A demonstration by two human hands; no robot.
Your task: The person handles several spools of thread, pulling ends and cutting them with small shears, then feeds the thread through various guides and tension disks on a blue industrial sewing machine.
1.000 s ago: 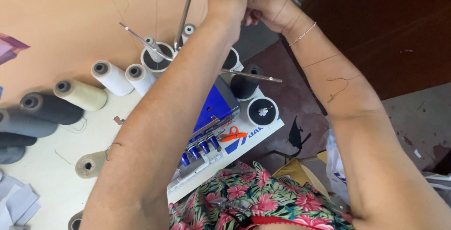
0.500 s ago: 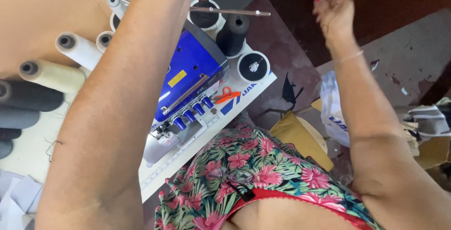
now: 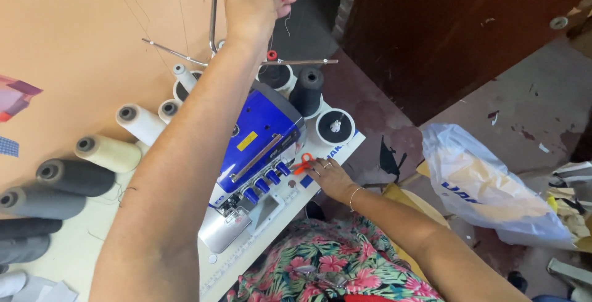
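The right hand (image 3: 330,177) has come down from the air. Now its grip is together on small orange scissors (image 3: 302,164) lying on the white bench (image 3: 246,259), just beside the blue sewing machine (image 3: 259,144). The left hand (image 3: 250,6) is still up high, its grip together on a thin thread (image 3: 285,6). A yellow sticker (image 3: 247,141) sits on the machine's front. A white plastic bag (image 3: 487,188) with blue print lies on the grey floor (image 3: 524,111), near a dark brown wall (image 3: 456,24).
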